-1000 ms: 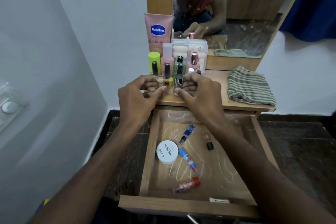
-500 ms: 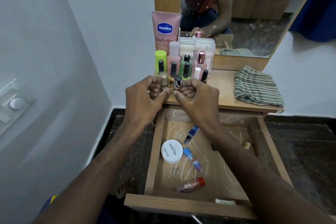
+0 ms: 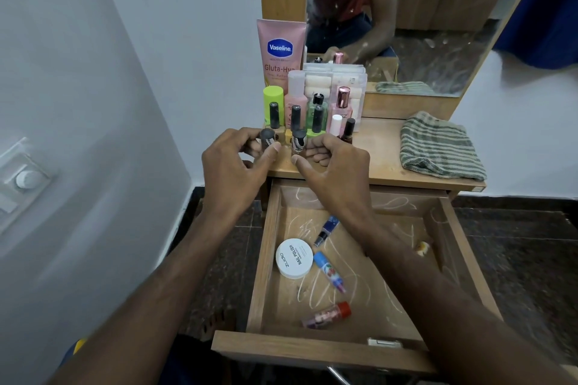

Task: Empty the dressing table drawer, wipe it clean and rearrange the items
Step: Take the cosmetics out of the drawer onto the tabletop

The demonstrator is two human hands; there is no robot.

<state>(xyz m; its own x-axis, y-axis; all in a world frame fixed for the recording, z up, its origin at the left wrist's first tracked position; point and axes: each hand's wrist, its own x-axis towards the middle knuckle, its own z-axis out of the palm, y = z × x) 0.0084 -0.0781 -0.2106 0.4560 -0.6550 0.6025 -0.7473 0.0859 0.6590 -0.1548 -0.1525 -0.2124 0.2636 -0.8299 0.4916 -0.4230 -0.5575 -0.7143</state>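
Observation:
The wooden drawer (image 3: 266, 262) is pulled open below the dressing table top (image 3: 378, 150). Inside lie a white nail polish remover tub (image 3: 294, 258), a dark blue tube (image 3: 327, 228), a light blue lip balm (image 3: 328, 272), a red-capped tube (image 3: 327, 314) and a small yellowish thing (image 3: 422, 247). White streaks mark the drawer floor. My left hand (image 3: 234, 166) grips a small dark-capped nail polish bottle (image 3: 267, 137) at the table's front edge. My right hand (image 3: 333, 166) pinches a grey-capped nail polish bottle (image 3: 298, 142) beside it.
Behind my hands stand a pink Vaseline tube (image 3: 280, 53), a lime-capped bottle (image 3: 273, 100), pink and green bottles, several nail polishes and a clear pad box (image 3: 334, 78). A striped folded cloth (image 3: 438, 147) lies at the right. A mirror rises behind; a wall is at the left.
Both hands stay at the table's front edge with their small bottles and have shifted only slightly. The view has drifted, so everything sits a little lower and to the right.

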